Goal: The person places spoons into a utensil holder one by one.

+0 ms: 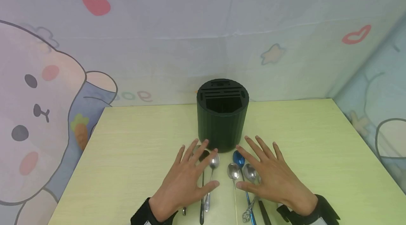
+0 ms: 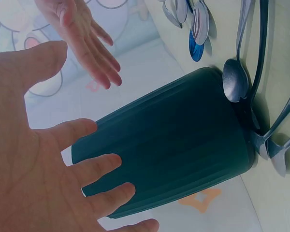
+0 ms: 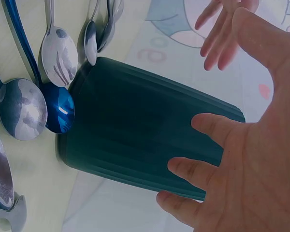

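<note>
My left hand (image 1: 187, 179) hovers palm down with spread, straight fingers over several spoons, including a silver spoon (image 1: 214, 161) and a dark-handled utensil (image 1: 202, 204). My right hand (image 1: 274, 179) is likewise spread above a second group: a blue spoon (image 1: 238, 158), a small silver spoon (image 1: 233, 171), a larger silver spoon (image 1: 250, 172) and a black handle (image 1: 264, 212). Neither hand holds anything. Just beyond the fingertips stands a dark ribbed cylindrical utensil holder (image 1: 220, 131), upright, with slots and one large opening on top. The hands partly hide the utensils.
The pale wooden table (image 1: 133, 140) carries everything. A printed cloth backdrop (image 1: 177, 41) hangs close behind the holder, and another patterned cloth (image 1: 380, 87) borders the table's right side.
</note>
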{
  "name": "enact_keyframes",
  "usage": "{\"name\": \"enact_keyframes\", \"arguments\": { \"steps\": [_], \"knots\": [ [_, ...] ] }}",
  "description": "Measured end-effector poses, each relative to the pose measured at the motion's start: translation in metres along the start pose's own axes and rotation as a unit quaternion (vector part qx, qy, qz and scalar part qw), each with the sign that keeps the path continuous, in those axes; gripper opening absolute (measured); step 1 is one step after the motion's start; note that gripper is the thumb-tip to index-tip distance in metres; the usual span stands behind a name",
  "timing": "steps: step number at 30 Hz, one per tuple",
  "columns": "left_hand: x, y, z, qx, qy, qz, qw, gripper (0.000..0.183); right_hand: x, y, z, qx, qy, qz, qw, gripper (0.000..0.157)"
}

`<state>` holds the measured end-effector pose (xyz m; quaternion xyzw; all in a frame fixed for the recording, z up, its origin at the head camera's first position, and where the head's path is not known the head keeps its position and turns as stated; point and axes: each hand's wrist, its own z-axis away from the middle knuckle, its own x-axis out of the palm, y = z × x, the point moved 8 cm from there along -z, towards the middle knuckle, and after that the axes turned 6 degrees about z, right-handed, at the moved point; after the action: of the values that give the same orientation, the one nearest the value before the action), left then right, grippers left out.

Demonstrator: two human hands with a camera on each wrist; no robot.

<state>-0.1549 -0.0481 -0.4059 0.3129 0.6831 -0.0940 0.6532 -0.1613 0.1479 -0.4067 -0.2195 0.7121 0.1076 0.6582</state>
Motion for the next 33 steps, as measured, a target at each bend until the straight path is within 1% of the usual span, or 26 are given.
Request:
{"name": "enact_keyframes", "arguments": {
  "steps": [12, 21, 27, 30, 33],
  "knots": [
    [0.003, -0.002, 0.0, -0.004, -0.012, 0.006, 0.9999, 0.077, 0.002, 0.001, 0.001, 0.002, -0.007, 0.006, 1.0, 0.089],
    [0.006, -0.005, 0.0, -0.01, -0.019, 0.003, 0.9998, 0.078, 0.001, -0.001, 0.001, -0.004, -0.006, 0.003, 1.0, 0.095],
    [0.006, -0.007, 0.0, -0.013, -0.017, -0.002, 0.9998, 0.08, 0.003, -0.007, 0.002, -0.007, -0.016, -0.003, 1.0, 0.1],
    [0.005, -0.009, 0.001, -0.021, -0.02, 0.001, 0.9996, 0.081, 0.006, -0.011, 0.003, -0.008, -0.025, -0.013, 1.0, 0.104],
    [0.005, -0.013, 0.004, -0.034, -0.03, 0.007, 0.9989, 0.083, 0.009, -0.015, 0.003, -0.011, -0.034, -0.015, 0.999, 0.108]
  ]
}}
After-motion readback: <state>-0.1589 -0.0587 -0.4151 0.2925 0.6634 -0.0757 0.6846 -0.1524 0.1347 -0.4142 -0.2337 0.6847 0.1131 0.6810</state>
